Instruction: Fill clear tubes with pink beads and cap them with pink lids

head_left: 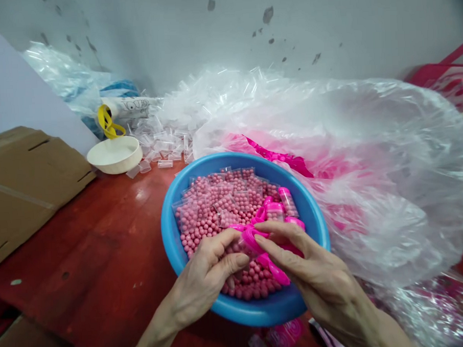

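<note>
Over a blue basin (176,260) of pink round beads (201,231), my two hands meet. My left hand (210,271) is closed around a small clear tube (248,246), mostly hidden by the fingers. My right hand (316,264) pinches a bright pink plastic cap (253,239) at the tube's end; whether it is fully seated I cannot tell. More clear tubes filled with beads lie on the heap. A capped tube (288,201) leans at the basin's right wall, and a loose pink cap piece (274,270) rests near my right fingers.
Behind the basin are a pile of clear empty tubes (163,143) and a large plastic bag (368,137) with pink pieces inside. On the left are a white shallow dish (115,155), yellow tape (108,122) and a cardboard box (32,182), all on a red table (104,250).
</note>
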`<action>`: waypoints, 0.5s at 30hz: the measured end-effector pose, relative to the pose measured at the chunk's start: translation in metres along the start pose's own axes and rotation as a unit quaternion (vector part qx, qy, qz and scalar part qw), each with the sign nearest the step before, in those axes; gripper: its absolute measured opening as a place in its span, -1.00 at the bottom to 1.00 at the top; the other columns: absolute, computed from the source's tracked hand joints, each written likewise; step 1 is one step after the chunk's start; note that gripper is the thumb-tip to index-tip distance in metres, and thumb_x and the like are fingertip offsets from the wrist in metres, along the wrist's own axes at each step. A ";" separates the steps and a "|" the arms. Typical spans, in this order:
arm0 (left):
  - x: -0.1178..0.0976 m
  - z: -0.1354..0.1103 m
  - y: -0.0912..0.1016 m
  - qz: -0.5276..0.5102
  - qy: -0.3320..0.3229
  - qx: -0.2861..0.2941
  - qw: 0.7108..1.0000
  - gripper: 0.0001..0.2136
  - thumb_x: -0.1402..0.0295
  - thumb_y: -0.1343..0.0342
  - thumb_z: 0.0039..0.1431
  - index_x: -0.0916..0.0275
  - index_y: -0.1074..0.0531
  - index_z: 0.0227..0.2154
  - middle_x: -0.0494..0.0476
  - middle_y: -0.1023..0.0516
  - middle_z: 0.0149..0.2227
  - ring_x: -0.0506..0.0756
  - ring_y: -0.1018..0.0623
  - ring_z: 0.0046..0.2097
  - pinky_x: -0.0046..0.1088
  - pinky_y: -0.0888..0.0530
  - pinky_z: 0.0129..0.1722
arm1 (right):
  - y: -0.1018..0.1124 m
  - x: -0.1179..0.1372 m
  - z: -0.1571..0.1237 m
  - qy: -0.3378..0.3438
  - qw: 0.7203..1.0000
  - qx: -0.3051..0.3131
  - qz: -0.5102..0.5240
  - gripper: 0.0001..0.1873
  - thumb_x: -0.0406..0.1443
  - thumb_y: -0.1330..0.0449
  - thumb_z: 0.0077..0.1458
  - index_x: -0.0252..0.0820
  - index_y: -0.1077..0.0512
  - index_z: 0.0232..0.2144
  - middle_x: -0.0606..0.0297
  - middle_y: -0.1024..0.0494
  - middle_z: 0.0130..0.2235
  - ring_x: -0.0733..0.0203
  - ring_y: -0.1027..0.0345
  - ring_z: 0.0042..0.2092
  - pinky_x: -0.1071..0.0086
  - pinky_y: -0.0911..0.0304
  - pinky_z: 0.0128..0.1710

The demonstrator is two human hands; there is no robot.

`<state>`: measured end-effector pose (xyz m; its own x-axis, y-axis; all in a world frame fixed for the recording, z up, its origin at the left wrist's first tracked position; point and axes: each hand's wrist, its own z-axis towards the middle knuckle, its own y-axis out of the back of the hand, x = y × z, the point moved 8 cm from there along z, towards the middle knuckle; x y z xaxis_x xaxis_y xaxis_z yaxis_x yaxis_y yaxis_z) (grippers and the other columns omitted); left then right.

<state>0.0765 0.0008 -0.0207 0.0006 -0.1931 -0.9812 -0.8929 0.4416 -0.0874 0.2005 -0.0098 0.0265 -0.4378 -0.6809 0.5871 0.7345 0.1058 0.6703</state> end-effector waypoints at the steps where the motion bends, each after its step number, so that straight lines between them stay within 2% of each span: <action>1: -0.001 0.000 0.000 0.016 -0.005 -0.004 1.000 -0.82 0.25 -0.02 0.22 0.25 -0.33 -0.40 -0.08 -0.22 -0.51 -0.07 -0.23 -0.47 -0.58 -0.20 -0.51 | 0.003 0.002 0.000 0.012 1.000 0.007 -0.004 -0.47 -0.49 0.07 0.19 0.00 -0.22 0.16 0.18 -0.39 0.08 0.18 -0.32 0.07 0.27 -0.32 0.03; 6: -0.005 -0.003 -0.004 0.069 -0.010 0.012 0.998 -0.82 0.28 0.01 0.22 0.25 -0.32 -0.43 -0.05 -0.26 -0.45 -0.03 -0.26 -0.41 -0.52 -0.21 -0.42 | 0.014 0.009 0.002 0.048 0.997 0.053 -0.029 -0.42 -0.54 -0.01 0.11 0.03 -0.27 0.13 0.23 -0.41 0.10 0.19 -0.34 0.07 0.29 -0.30 0.07; 9: -0.006 -0.005 -0.005 0.115 -0.001 0.007 0.993 -0.83 0.27 0.01 0.22 0.24 -0.35 -0.42 -0.02 -0.32 -0.42 0.01 -0.31 -0.36 -0.48 -0.24 -0.37 | 0.018 0.011 0.004 0.049 0.997 0.050 -0.025 -0.44 -0.53 -0.01 0.11 0.03 -0.30 0.10 0.23 -0.43 0.09 0.15 -0.36 0.05 0.26 -0.32 0.04; 12: -0.007 -0.009 -0.005 0.188 0.004 -0.007 0.982 -0.84 0.28 0.03 0.24 0.21 -0.39 -0.38 -0.01 -0.39 -0.40 0.06 -0.36 -0.26 -0.44 -0.24 -0.28 | 0.018 0.015 0.006 0.049 0.998 0.047 -0.009 -0.48 -0.51 -0.02 0.11 0.03 -0.34 0.07 0.24 -0.49 0.03 0.16 -0.42 -0.01 0.33 -0.42 -0.08; 15: -0.007 -0.009 -0.008 0.207 0.000 0.007 0.978 -0.84 0.29 0.04 0.25 0.19 -0.40 -0.36 -0.02 -0.42 -0.39 0.06 -0.38 -0.26 -0.45 -0.24 -0.28 | 0.019 0.019 0.005 0.049 0.999 0.017 -0.017 -0.52 -0.50 -0.02 0.12 -0.02 -0.36 0.05 0.22 -0.54 -0.04 0.19 -0.48 -0.09 0.40 -0.46 -0.16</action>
<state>0.0796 -0.0097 -0.0118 -0.3589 0.0053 -0.9333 -0.8103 0.4945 0.3144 0.2038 -0.0176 0.0529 -0.4088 -0.7519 0.5172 0.7012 0.1039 0.7053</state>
